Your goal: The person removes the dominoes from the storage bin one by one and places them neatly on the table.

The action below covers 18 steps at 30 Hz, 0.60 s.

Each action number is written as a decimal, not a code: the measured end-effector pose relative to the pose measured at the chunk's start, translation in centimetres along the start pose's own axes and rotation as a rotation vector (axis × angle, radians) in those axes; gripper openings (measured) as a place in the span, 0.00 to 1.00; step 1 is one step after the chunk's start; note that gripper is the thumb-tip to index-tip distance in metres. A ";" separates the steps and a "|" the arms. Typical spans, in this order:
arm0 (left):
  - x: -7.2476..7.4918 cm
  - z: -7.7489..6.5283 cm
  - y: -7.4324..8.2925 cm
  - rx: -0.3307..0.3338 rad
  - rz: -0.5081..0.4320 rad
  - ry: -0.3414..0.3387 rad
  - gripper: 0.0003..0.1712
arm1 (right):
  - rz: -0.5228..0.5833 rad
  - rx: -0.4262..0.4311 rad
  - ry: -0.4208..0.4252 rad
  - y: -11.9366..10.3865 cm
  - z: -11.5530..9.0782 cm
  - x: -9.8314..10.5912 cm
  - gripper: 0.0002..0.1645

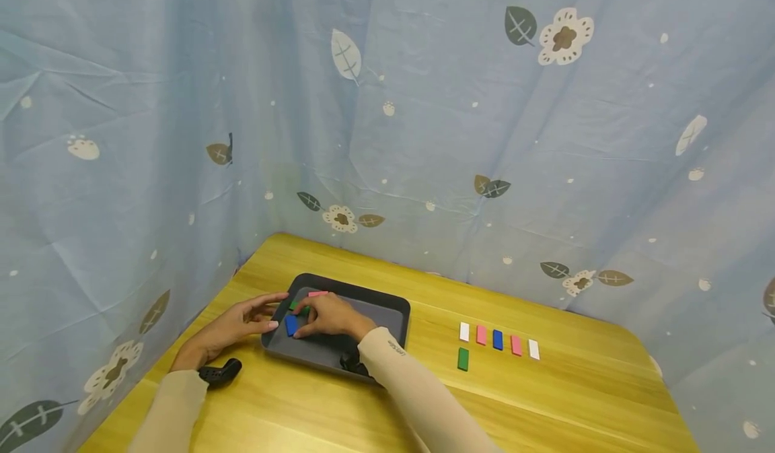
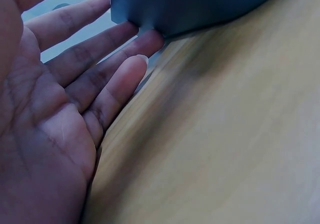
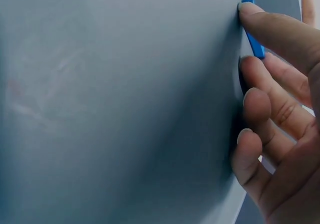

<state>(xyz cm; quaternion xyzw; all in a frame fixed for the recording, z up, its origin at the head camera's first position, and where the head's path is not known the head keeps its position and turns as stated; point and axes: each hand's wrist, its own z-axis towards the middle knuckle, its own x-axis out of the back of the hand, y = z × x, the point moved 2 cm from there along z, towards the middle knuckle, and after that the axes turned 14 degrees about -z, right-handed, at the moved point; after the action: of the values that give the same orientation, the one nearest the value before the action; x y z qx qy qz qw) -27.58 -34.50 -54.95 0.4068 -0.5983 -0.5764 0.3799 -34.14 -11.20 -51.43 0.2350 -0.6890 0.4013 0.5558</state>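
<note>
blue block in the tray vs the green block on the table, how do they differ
Place: the blue block is inside the grey tray, while the green block lies on the wooden table.
Contact: the right hand holds the blue block at its fingertips; no hand touches the green block.
Colour: one is blue, the other green.
Both are small, flat and rectangular.

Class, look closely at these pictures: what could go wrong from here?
1. The right hand pinches the blue block close to the green block, so its fingers might knock the green one askew.
2. The left hand is at the edge of the tray; a push could shift it.
3. The right sleeve reaches across the tray's near side and may bump it.
</note>
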 end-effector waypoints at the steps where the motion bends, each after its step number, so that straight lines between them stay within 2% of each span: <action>1: 0.0 0.0 0.0 0.001 -0.001 -0.002 0.36 | 0.002 0.001 0.002 0.1 -0.1 0.0 0.27; 9: -0.2 0.1 0.2 -0.004 0.004 -0.001 0.36 | 0.053 -0.019 0.019 1.0 -1.9 1.8 0.28; 18: -0.3 0.0 -0.1 0.001 0.025 0.006 0.36 | 0.053 -0.044 0.061 2.8 -5.1 4.5 0.31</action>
<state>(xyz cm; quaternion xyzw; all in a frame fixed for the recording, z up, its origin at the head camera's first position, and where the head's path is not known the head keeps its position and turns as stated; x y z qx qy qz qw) -27.42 -34.20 -54.99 0.4011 -0.6024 -0.5701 0.3888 -34.58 -4.84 -47.69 0.1918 -0.6864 0.4077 0.5708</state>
